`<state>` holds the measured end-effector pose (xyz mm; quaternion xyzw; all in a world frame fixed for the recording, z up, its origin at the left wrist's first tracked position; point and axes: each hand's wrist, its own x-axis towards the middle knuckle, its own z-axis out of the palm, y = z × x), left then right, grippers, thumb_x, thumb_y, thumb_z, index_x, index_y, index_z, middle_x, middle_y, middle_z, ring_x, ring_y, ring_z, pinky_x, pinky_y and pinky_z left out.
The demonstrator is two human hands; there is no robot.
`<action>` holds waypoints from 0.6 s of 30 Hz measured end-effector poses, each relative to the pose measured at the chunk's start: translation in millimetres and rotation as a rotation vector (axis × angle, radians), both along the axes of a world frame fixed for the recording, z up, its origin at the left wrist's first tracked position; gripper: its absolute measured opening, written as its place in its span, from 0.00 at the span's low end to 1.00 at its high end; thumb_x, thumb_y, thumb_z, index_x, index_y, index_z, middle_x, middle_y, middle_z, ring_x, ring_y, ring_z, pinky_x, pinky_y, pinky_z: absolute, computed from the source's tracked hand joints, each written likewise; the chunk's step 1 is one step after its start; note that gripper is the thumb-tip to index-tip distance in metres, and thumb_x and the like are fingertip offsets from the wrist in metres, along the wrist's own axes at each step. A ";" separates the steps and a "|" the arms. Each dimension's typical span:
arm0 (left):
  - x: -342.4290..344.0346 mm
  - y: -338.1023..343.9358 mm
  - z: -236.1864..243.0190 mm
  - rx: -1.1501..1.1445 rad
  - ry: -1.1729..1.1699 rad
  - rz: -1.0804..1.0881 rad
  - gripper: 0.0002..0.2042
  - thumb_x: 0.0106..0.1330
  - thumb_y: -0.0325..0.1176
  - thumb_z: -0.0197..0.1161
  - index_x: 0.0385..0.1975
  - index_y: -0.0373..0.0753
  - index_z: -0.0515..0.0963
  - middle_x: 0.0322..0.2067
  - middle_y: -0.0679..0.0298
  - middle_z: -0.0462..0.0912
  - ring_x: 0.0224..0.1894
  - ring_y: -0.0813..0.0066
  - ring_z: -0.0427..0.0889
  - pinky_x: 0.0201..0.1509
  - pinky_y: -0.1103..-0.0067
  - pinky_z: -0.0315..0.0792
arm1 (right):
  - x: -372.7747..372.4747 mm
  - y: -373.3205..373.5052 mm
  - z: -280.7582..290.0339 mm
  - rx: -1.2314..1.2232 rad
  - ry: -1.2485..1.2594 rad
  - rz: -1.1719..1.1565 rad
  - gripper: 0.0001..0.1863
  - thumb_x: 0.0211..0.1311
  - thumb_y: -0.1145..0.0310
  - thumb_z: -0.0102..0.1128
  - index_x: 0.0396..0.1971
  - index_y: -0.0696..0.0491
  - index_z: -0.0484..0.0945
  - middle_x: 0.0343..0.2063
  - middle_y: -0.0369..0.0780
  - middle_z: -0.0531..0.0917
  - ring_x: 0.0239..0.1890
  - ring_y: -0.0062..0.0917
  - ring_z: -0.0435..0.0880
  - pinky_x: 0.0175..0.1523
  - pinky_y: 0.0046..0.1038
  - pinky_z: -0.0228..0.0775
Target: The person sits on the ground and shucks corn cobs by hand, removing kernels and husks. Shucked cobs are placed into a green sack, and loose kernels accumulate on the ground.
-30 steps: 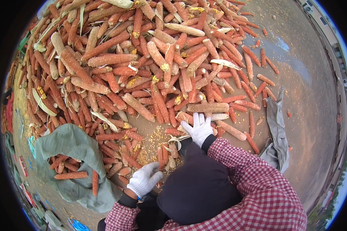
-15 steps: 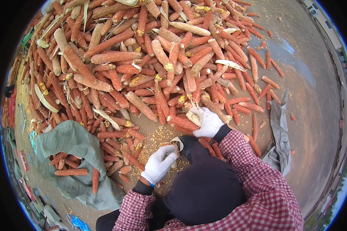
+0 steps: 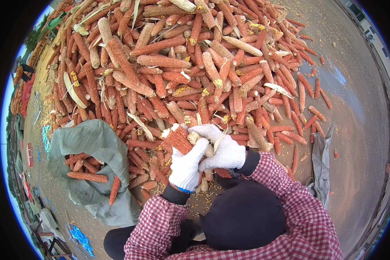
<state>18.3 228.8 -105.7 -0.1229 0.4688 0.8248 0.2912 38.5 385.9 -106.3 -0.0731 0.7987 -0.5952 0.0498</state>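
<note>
Both my gloved hands are together in front of my dark-clad knee [image 3: 245, 216], at the near edge of a big heap of stripped corn cobs [image 3: 164, 60]. My left hand [image 3: 186, 169] is closed around reddish corn cobs [image 3: 177, 138], whose broken white ends point up and left. Against it, my right hand [image 3: 225, 151] curls round the pale end of a corn cob [image 3: 194, 138]. A reddish cob's lower part shows beneath the right hand. How many cobs are held is hidden by the fingers.
A grey-green sack [image 3: 84, 147] with several cobs in its mouth lies at the left. At the right lies another grey cloth or sack [image 3: 321, 160]. Loose cobs and yellow kernels [image 3: 199, 203] are scattered on the ground. Blue twine [image 3: 80, 238] lies at the lower left.
My hands, apart before, have come together. The left moved up and right, the right slightly left. Reddish cobs now show upright in the grip. The whole view has shifted a little.
</note>
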 end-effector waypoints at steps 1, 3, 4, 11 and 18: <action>-0.9 -0.8 25.5 0.113 -0.012 0.086 0.19 0.73 0.25 0.59 0.62 0.41 0.69 0.58 0.59 0.77 0.60 0.65 0.77 0.62 0.65 0.76 | -5.1 2.7 10.1 -0.068 0.057 0.045 0.51 0.35 0.66 0.83 0.66 0.49 0.68 0.61 0.43 0.76 0.66 0.39 0.71 0.70 0.40 0.64; -12.3 -25.8 33.5 0.173 -0.018 0.068 0.18 0.75 0.31 0.58 0.63 0.42 0.70 0.60 0.60 0.76 0.62 0.63 0.75 0.65 0.61 0.74 | -11.7 1.8 15.4 -0.422 -0.103 0.046 0.51 0.42 0.72 0.79 0.70 0.51 0.62 0.61 0.39 0.74 0.66 0.30 0.69 0.70 0.34 0.62; -13.2 -40.9 47.0 0.224 -0.027 0.066 0.18 0.75 0.33 0.57 0.63 0.42 0.70 0.60 0.59 0.76 0.63 0.63 0.75 0.65 0.59 0.73 | -16.3 -3.6 37.5 -0.494 -0.224 0.026 0.51 0.44 0.74 0.78 0.71 0.51 0.60 0.62 0.38 0.73 0.66 0.27 0.68 0.70 0.31 0.61; 1.8 -110.7 126.4 0.270 0.072 0.213 0.25 0.70 0.26 0.62 0.66 0.42 0.66 0.63 0.58 0.71 0.65 0.58 0.72 0.66 0.57 0.71 | -40.7 -79.4 137.4 -0.611 -0.348 0.058 0.49 0.49 0.81 0.72 0.72 0.51 0.57 0.62 0.40 0.71 0.61 0.26 0.73 0.66 0.29 0.66; 30.4 -168.7 125.4 -0.034 0.333 0.303 0.41 0.57 0.18 0.70 0.71 0.40 0.58 0.58 0.59 0.75 0.59 0.67 0.78 0.60 0.69 0.77 | -52.9 -161.9 190.9 -0.389 -0.482 0.082 0.48 0.50 0.80 0.69 0.72 0.53 0.56 0.55 0.44 0.75 0.48 0.29 0.80 0.53 0.28 0.75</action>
